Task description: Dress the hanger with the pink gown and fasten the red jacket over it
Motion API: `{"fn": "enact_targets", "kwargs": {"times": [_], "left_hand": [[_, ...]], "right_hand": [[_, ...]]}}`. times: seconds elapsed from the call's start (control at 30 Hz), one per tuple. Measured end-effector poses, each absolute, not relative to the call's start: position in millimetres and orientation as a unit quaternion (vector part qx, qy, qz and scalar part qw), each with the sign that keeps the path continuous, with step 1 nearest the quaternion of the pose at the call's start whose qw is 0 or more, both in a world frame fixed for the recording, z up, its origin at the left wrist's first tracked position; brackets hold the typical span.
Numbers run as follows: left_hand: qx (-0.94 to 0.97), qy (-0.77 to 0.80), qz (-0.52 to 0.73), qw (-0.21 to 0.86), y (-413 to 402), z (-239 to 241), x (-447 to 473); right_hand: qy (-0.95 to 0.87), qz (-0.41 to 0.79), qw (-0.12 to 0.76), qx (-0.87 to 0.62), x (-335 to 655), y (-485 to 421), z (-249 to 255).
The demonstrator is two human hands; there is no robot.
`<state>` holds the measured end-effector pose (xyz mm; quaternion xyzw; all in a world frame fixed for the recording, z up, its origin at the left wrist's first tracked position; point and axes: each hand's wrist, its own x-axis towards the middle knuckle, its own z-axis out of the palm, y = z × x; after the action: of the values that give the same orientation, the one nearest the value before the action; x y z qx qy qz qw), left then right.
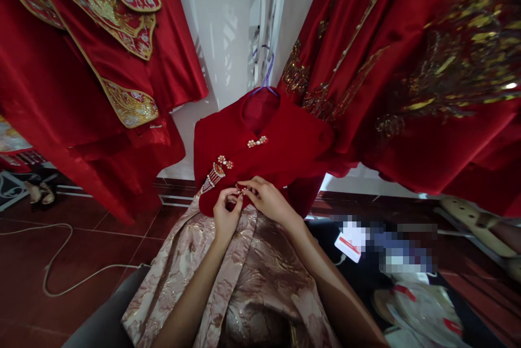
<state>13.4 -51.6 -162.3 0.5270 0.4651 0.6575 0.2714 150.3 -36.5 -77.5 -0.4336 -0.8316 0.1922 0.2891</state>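
1. Head view: forearms [325, 277] rise from the bottom edge; at centre, left hand [227, 213] and right hand [266, 200] meet, fingertips pinching a beaded clasp [243, 191] against the red top's [285, 155] lower front.
2. Fingers partly cover the clasp, obscuring its shape.

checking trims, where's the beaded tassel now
In the head view, the beaded tassel is left of centre on the red garment, below the flower ornament, above the left hand.
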Motion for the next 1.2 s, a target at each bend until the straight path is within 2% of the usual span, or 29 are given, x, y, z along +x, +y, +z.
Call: {"fn": "enact_targets", "kwargs": {"times": [0.67,0.87,1.07,1.2], "left_hand": [[0.481,0.469,0.665,0.326,-50.3,-157.3,9.7],[0.471,0.445,0.697,0.308,-47.5,-161.7,10.6],[0.486,0.44,0.693,0.301,-48.3,-162.3,10.1],[0.495,0.439,0.683,0.309,-49.1,-161.7,10.3]], "right_hand": [[-0.831,0.202,0.339,-0.392,150.5,-24.8,-94.3],[-0.832,0.228,0.326,-0.386,160.0,-31.0,-76.5],[-0.805,0.223,0.376,-0.402,167.6,-50.1,-43.4],[-0.797,0.242,0.374,-0.407,164.4,-58.0,-35.9]]}}
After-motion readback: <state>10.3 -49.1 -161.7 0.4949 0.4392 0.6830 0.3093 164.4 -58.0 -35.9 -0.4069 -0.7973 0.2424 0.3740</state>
